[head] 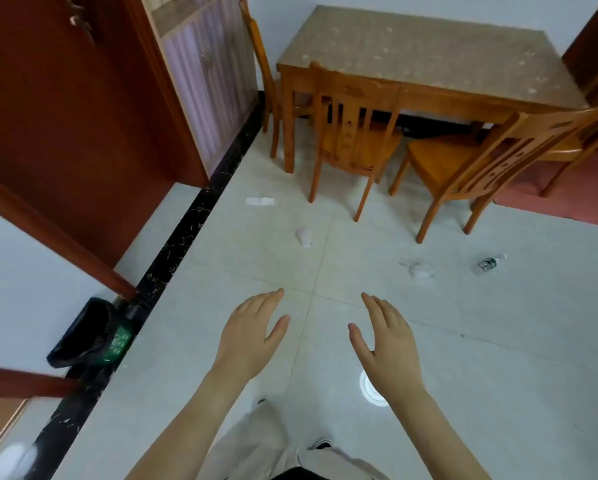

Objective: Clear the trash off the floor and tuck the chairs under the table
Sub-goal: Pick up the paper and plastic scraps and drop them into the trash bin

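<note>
Left hand (247, 336) and right hand (387, 344) hover wide open and empty above the floor (498, 341), with tissue (420, 270), bottle (490, 263) and chairs (354, 133) beyond the fingertips.

Rectangular wooden table (425, 93): orange-brown frame, beige top speckled with pale flecks. Slat-backed wooden chairs (354, 133), (463, 168): matching orange-brown. Glossy tiled floor (463, 341): pale grey-white, thin grey grout lines. Floor border strip (190, 223): black with gold veining. Lined waste bin (89, 332): black bag, green body. Crumpled tissue (420, 270): white. Flat paper slip (260, 201): white. Small plastic bottle (490, 263): clear, dark label. Cabinet panels (207, 74): lilac stripes. Door frame (83, 116): reddish-brown.
</note>
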Tool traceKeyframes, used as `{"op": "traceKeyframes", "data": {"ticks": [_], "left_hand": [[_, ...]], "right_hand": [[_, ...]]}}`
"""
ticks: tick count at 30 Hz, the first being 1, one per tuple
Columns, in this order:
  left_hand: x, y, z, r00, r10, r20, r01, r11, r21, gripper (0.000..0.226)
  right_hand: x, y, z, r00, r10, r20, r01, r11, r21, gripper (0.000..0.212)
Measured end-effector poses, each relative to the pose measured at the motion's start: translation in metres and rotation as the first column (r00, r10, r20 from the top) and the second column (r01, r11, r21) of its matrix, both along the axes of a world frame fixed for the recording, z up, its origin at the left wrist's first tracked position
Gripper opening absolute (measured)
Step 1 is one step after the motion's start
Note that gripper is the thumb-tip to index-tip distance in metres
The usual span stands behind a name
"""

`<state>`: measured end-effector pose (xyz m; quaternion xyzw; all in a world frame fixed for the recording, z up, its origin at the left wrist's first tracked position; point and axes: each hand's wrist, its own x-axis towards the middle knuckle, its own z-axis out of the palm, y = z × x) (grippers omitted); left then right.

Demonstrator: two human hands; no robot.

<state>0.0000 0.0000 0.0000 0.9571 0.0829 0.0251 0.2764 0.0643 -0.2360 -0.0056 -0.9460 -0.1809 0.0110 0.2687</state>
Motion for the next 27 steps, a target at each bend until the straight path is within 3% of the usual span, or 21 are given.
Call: {"op": "traceKeyframes", "data": {"ticks": [3,12,20,27], "left_hand": [[0.008,0.020,-0.003,0.995,0.098,-0.001,-0.098,0.995,-0.023,0.063],[0.114,0.143,-0.032,0.987,0.160,-0.026,-0.161,0.987,-0.017,0.061],[0.269,0.300,0.000,0.995,0.090,-0.035,-0.089,0.995,0.053,0.063],[0.411,0.361,-0.013,0.997,0.035,-0.072,-0.034,0.999,0.008,0.062]], "right_hand": [[0.020,0.021,-0.001,1.000,0.002,-0.015,-0.002,1.000,0.000,0.063],[0.144,0.146,-0.031,0.996,0.057,-0.074,-0.059,0.998,-0.024,0.064],[0.290,0.275,-0.004,0.998,-0.004,-0.065,0.005,1.000,0.014,0.063],[0.414,0.344,-0.017,0.995,-0.083,-0.057,0.084,0.996,0.024,0.064]]}}
